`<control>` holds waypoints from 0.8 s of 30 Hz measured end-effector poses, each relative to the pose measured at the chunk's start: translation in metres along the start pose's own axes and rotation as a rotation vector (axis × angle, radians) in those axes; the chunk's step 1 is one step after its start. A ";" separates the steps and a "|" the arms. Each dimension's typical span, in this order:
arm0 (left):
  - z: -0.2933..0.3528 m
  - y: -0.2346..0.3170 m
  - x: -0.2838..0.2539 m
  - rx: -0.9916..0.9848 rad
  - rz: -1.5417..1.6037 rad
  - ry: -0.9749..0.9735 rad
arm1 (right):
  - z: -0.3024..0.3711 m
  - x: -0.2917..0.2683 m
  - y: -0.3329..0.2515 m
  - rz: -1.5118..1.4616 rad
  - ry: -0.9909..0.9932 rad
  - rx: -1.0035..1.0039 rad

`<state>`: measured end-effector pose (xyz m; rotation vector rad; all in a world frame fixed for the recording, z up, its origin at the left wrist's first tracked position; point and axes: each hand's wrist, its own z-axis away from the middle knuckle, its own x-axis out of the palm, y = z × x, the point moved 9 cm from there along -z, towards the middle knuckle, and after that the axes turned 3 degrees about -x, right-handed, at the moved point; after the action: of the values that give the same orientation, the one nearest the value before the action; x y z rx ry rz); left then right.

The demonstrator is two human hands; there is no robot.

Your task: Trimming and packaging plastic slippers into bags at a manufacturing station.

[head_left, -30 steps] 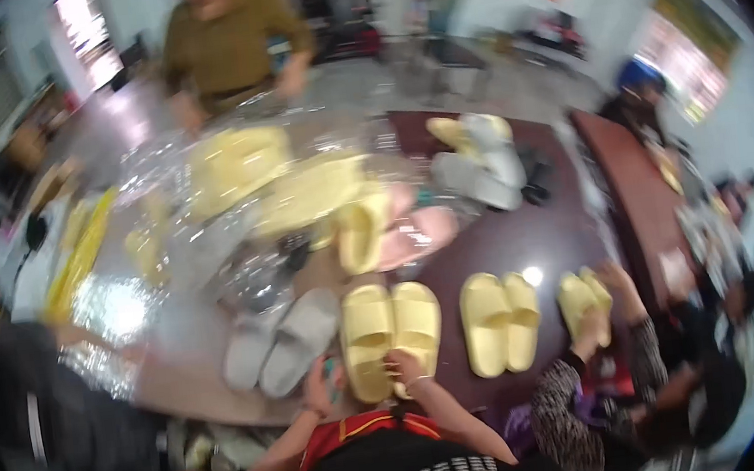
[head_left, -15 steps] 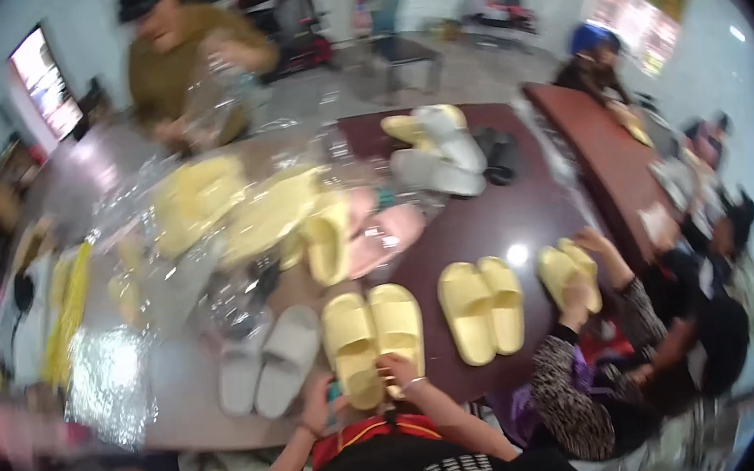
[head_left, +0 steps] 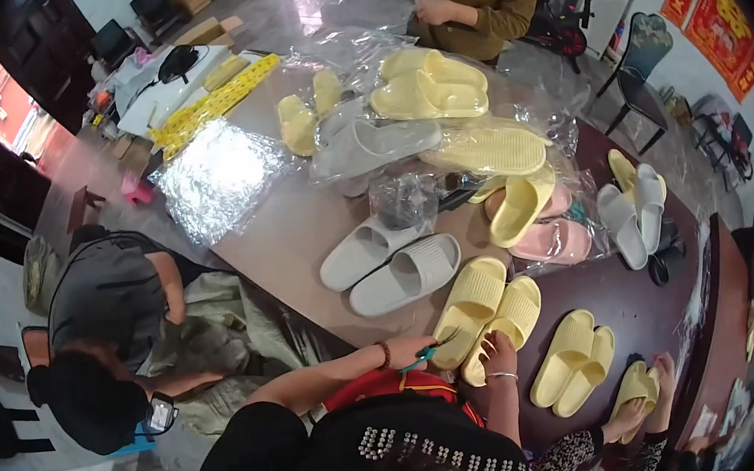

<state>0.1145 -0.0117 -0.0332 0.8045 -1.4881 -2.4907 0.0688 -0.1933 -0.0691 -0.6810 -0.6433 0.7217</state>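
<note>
A pair of yellow slippers lies at the table's front edge before me. My left hand (head_left: 402, 354) is closed on small teal-handled scissors (head_left: 426, 355), whose thin tip reaches over the heel of the left yellow slipper (head_left: 471, 310). With bent fingers, my right hand (head_left: 499, 352) grips the heel end of the right yellow slipper (head_left: 518, 312). Just left and farther back sits a pair of grey slippers (head_left: 406, 275). Another yellow pair (head_left: 573, 360) rests to the right.
Bagged yellow slippers (head_left: 430, 90), a bagged grey slipper (head_left: 376, 147) and pink slippers (head_left: 553, 241) crowd the table beyond. Shiny clear plastic (head_left: 221, 174) lies at the left. A co-worker's hand (head_left: 630, 416) holds a yellow slipper at right. One person sits at left; another stands across.
The view has swung left, so the table appears turned. My left hand has come up beside the left yellow slipper with the scissors; my right hand stays on the right slipper.
</note>
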 end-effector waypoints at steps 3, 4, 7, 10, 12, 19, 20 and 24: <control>-0.002 0.001 0.010 0.008 -0.036 -0.015 | 0.007 -0.009 -0.007 0.039 0.058 -0.023; -0.003 0.006 0.016 0.037 -0.084 -0.038 | 0.008 -0.009 -0.008 0.034 0.045 -0.035; 0.001 0.024 0.010 0.047 -0.083 -0.083 | 0.009 -0.017 -0.004 -0.034 0.081 -0.003; 0.006 0.036 0.016 0.012 0.049 -0.171 | 0.019 -0.025 0.002 -0.058 0.095 0.011; 0.003 0.033 0.021 0.069 0.043 -0.214 | 0.021 -0.026 0.003 -0.012 0.104 -0.006; -0.006 0.009 0.027 0.119 -0.128 -0.342 | 0.022 -0.005 -0.013 -0.059 0.107 -0.082; -0.007 0.015 0.022 0.121 -0.130 -0.343 | 0.023 -0.004 -0.011 -0.071 0.120 -0.047; -0.016 0.023 0.027 0.050 -0.025 -0.394 | 0.024 -0.017 -0.005 -0.095 0.164 -0.015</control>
<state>0.0965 -0.0462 -0.0297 0.3492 -1.6659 -2.7566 0.0437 -0.2015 -0.0559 -0.7105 -0.5274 0.5674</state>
